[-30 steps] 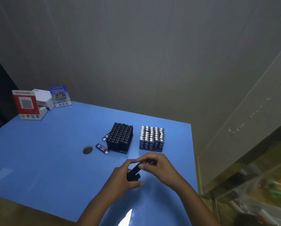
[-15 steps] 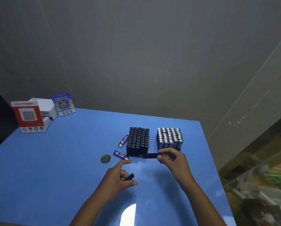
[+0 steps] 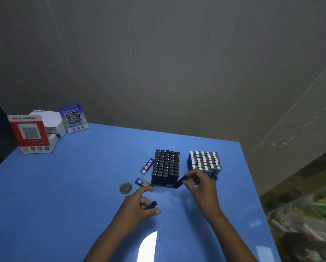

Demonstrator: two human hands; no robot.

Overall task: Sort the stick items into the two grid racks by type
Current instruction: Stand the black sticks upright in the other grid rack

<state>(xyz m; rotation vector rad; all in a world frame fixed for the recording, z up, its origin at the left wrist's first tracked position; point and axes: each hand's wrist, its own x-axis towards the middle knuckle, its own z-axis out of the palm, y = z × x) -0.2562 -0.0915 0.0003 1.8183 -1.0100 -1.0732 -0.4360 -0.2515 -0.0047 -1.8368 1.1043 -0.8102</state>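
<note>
Blue table (image 3: 64, 186) against a grey wall: black rack (image 3: 166, 168) and white-topped rack (image 3: 204, 161) sit side by side at 1 o'clock, both looking near full. Right hand (image 3: 200, 184) pinches a black stick (image 3: 181, 182) tilted at the black rack's near corner, probably lining it up for a slot. Left hand (image 3: 137, 205) curls round a spare black stick (image 3: 150, 205) at 6 o'clock, likely next in line; two blue sticks (image 3: 147, 166) lie loose left of the black rack.

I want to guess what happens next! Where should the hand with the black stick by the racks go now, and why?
Probably the right hand should tip its black stick upright and lower it into the black rack. The stick is tilted at that rack's near right corner, and the rack holds matching black sticks; the other rack holds white-topped ones.
</note>
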